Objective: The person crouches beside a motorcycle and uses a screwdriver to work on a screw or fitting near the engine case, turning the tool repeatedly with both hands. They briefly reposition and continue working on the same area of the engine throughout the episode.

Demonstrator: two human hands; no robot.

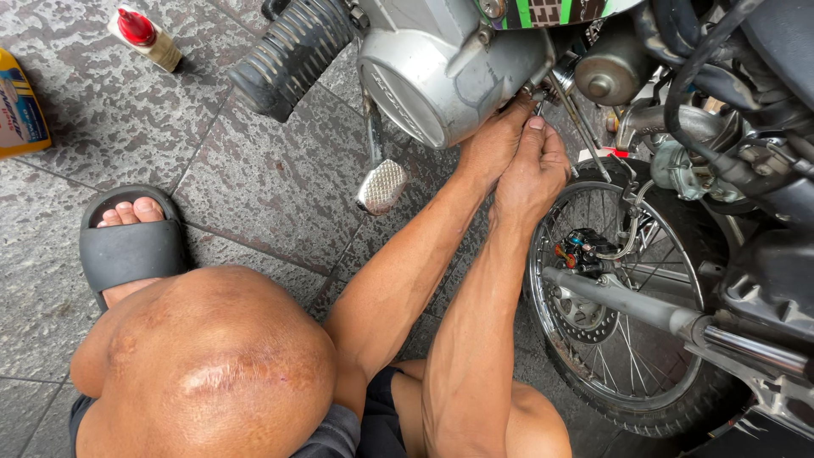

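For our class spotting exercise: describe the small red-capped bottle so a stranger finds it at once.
Start at the motorcycle's silver engine, then look far left across the tiled floor. The bottle lies near the top edge, right of a yellow container; it alone has a red cap.

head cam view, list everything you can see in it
motorcycle engine case: 1, silver, top centre
footpeg: 1, black ribbed rubber, top, left of the engine case
brake pedal: 1, silver with studded pad, below the engine case
spoked wheel: 1, black tyre with silver spokes, right
brake disc: 1, silver, at the wheel hub
cables and hoses: several, black, top right
small bottle: 1, pale with red cap, lying on the floor top left
yellow container: 1, yellow and blue, left edge, cut off
tiled floor: grey speckled tiles
slipper: 1, dark grey, on the foot at left
knee: 1, bare, bottom left
left hand: at the underside of the engine case
right hand: beside the left hand, fingertips at the same spot
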